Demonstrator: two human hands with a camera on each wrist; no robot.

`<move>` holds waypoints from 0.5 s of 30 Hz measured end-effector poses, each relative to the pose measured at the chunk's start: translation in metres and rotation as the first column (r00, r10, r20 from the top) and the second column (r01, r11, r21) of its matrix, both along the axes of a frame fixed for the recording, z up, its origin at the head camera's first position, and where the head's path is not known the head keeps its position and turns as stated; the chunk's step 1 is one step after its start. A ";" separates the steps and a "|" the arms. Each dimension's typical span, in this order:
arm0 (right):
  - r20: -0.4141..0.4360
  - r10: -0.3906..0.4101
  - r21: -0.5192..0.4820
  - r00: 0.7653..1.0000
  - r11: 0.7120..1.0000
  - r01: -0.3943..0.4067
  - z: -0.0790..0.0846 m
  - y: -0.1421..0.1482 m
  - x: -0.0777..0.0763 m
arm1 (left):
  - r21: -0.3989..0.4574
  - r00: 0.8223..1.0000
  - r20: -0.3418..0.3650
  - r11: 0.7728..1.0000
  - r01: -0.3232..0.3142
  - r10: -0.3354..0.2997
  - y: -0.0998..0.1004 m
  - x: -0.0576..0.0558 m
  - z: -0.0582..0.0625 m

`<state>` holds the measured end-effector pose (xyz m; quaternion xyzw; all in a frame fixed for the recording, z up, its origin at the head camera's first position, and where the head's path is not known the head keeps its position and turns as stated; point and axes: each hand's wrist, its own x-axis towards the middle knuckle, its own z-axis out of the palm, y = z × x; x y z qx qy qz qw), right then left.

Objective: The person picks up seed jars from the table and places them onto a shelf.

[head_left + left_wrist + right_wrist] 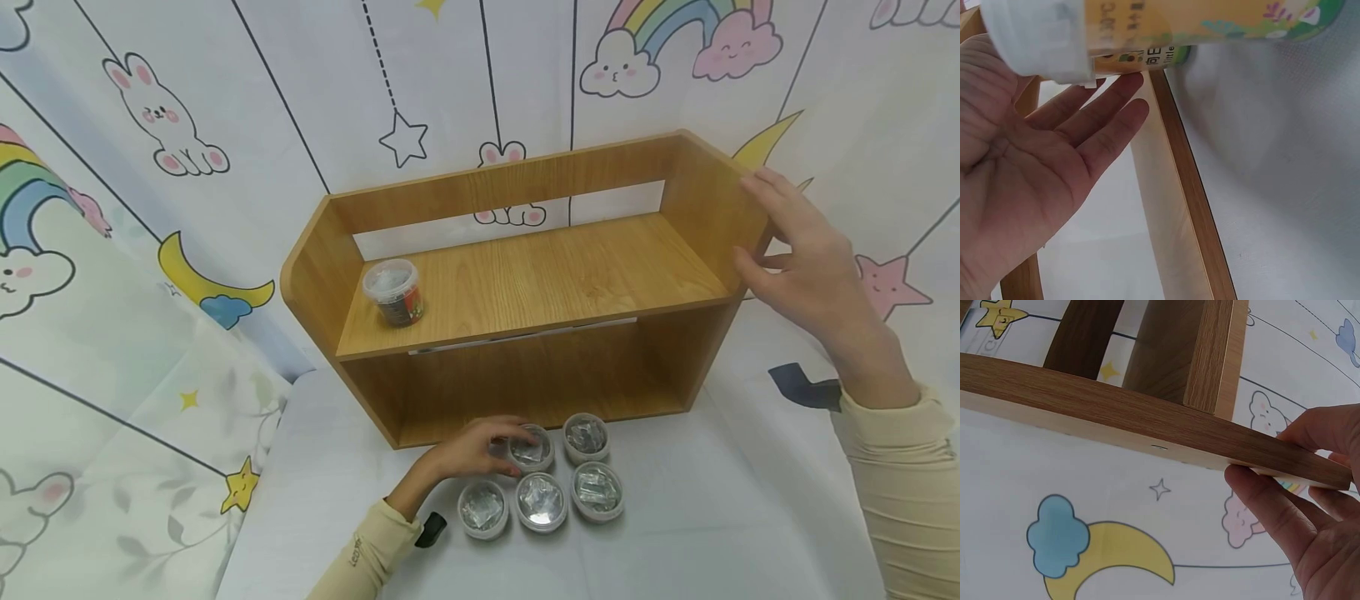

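My left hand (pixel 480 446) is at a clear plastic tub (pixel 531 454) in the back row before the shelf, thumb and fingers on either side of its lid. In the left wrist view a nearer tub (pixel 1035 44) with an orange label partly hides the fingertips. At the upper right my right hand (pixel 806 250) grips the side panel of a two-tier wooden shelf (pixel 540 275). In the right wrist view its fingers (pixel 1272 506) lie on both faces of that panel. One labelled tub (pixel 395 292) stands on the upper tier's left end.
Several more lidded tubs (pixel 542 502) with silvery packets under their lids stand close together on the white tabletop (pixel 712 517). Behind the shelf hangs a printed cloth (pixel 262 125) with rabbits, stars and rainbows.
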<state>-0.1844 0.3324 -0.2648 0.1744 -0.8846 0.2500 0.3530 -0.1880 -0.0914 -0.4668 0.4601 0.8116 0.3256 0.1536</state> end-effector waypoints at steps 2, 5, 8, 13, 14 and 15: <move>0.003 -0.001 -0.001 1.000 1.000 0.001 0.000 0.000 0.001 | -0.001 1.000 0.002 1.000 -0.007 0.007 0.000 0.000 0.000; 0.004 0.001 -0.001 1.000 1.000 -0.001 0.001 -0.001 0.002 | 0.003 1.000 0.009 1.000 -0.016 0.016 0.000 0.000 -0.001; 0.004 0.005 0.002 1.000 1.000 -0.005 0.002 -0.002 0.002 | 0.013 1.000 0.011 1.000 -0.021 0.021 0.000 0.001 -0.002; 0.014 -0.001 0.005 1.000 1.000 0.001 0.002 -0.002 0.002 | 0.023 1.000 0.007 0.999 -0.027 0.027 0.000 0.002 -0.004; 0.015 -0.002 0.006 1.000 1.000 0.002 0.002 -0.002 0.002 | 0.023 1.000 0.011 0.999 -0.028 0.028 0.000 0.002 -0.004; 0.017 -0.004 0.007 1.000 1.000 0.004 0.002 -0.002 0.001 | 0.024 1.000 0.013 0.999 -0.028 0.028 0.000 0.002 -0.004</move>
